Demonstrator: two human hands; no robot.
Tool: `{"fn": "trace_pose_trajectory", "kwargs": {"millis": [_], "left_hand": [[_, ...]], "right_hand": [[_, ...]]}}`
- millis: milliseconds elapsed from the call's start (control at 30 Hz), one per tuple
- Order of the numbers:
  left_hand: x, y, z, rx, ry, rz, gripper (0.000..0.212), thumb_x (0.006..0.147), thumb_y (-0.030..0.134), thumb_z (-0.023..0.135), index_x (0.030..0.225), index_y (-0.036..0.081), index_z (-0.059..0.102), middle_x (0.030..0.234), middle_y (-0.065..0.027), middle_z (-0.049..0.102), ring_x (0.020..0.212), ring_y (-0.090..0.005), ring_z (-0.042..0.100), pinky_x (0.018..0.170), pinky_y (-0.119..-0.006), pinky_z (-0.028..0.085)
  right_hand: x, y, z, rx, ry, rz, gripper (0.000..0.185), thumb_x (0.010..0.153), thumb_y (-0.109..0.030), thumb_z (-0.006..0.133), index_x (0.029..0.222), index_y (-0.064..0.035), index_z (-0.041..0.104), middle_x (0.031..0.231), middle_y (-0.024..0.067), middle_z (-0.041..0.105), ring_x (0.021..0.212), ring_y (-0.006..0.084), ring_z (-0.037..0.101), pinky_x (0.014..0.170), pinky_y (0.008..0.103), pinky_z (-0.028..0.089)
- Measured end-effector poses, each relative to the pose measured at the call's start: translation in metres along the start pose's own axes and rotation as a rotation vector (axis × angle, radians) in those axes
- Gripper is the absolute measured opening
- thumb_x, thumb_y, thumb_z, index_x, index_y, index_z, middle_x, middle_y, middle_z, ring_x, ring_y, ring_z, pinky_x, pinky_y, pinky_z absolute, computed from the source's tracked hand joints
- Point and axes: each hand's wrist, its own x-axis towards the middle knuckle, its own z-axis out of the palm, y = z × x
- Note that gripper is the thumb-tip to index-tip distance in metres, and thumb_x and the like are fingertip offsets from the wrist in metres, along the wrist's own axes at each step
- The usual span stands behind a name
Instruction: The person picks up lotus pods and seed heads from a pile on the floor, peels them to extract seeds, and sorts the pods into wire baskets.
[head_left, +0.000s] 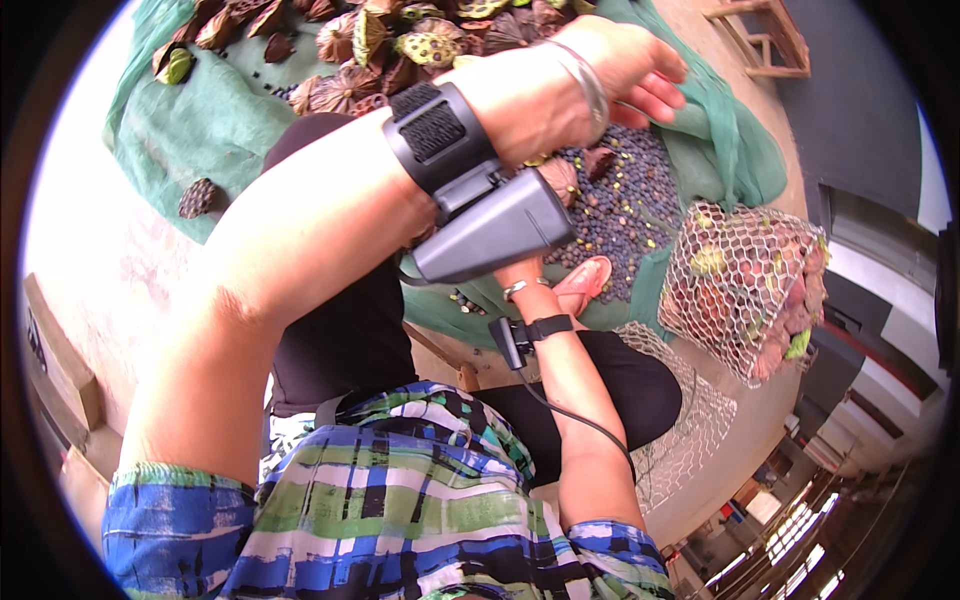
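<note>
My left hand (645, 79) reaches across to the upper right over a green mesh cloth (195, 135), its fingers loosely bent and apart, with nothing seen in them. Below it lies a spread of dark lotus seeds (626, 202) with bits of yellow-green among them. A heap of brown and green lotus seed pods (435, 45) lies behind my left forearm. My right hand (521, 271) is mostly hidden behind the grey device strapped to my left forearm; only its wrist end shows, near the seeds, so what it touches cannot be seen.
At the right stands a wire mesh basket (739, 285) filled with pods and husks. More wire netting (682, 420) lies by my right knee. A pink shoe (585, 281) is at the edge of the seeds. A wooden stool (765, 37) stands at the upper right. One dark pod (197, 198) lies apart at left.
</note>
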Motion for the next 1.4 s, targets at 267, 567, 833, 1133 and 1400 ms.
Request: {"fn": "trace_pose_trajectory", "kwargs": {"millis": [267,567,833,1133,1400], "left_hand": [[-0.006,0.003,-0.010,-0.009,0.025,-0.040,0.015,0.077,0.013,0.058,0.074,-0.001,0.060,0.069,-0.0098,0.063,0.048,-0.0152,0.056,0.041,-0.026,0.041],[0.003,-0.014,-0.011,0.073,0.084,-0.087,0.015,0.075,0.014,0.060,0.077,-0.002,0.060,0.066,-0.0087,0.063,0.049,-0.0159,0.057,0.041,-0.026,0.043],[0.012,-0.070,-0.003,0.359,0.211,0.102,0.008,0.064,0.007,0.062,0.068,0.001,0.063,0.066,-0.0070,0.061,0.063,-0.0150,0.056,0.059,-0.028,0.045],[-0.011,-0.111,0.011,0.467,-0.112,-0.287,0.015,0.073,0.013,0.067,0.079,0.004,0.057,0.068,-0.0019,0.057,0.054,-0.0100,0.054,0.046,-0.023,0.047],[-0.015,-0.104,0.000,0.412,-0.055,-0.189,0.019,0.077,0.012,0.063,0.091,0.000,0.057,0.079,-0.0055,0.061,0.068,-0.0133,0.060,0.055,-0.024,0.050]], "right_hand": [[0.017,-0.020,0.076,-0.150,-0.307,0.098,0.020,0.077,-0.031,0.050,0.090,-0.0174,0.052,0.095,0.0079,0.051,0.099,0.0306,0.044,0.081,0.0452,0.035],[0.053,0.019,-0.022,0.778,-0.512,0.541,0.038,0.070,-0.034,0.067,0.093,-0.0044,0.058,0.082,0.0062,0.063,0.068,0.0177,0.060,0.056,0.0300,0.048],[0.018,-0.009,-0.216,1.071,-0.077,0.519,0.029,0.079,-0.021,0.062,0.098,-0.0002,0.056,0.086,0.0058,0.060,0.070,0.0131,0.059,0.057,0.0266,0.051],[-0.030,-0.003,-0.219,1.280,0.349,0.464,0.034,0.080,-0.020,0.062,0.104,-0.0001,0.051,0.090,0.0083,0.060,0.068,0.0156,0.061,0.051,0.0282,0.053],[-0.013,-0.013,-0.219,1.202,0.249,0.419,0.041,0.076,-0.025,0.066,0.099,0.0033,0.048,0.089,0.0113,0.058,0.069,0.0167,0.062,0.048,0.0266,0.054]]}}
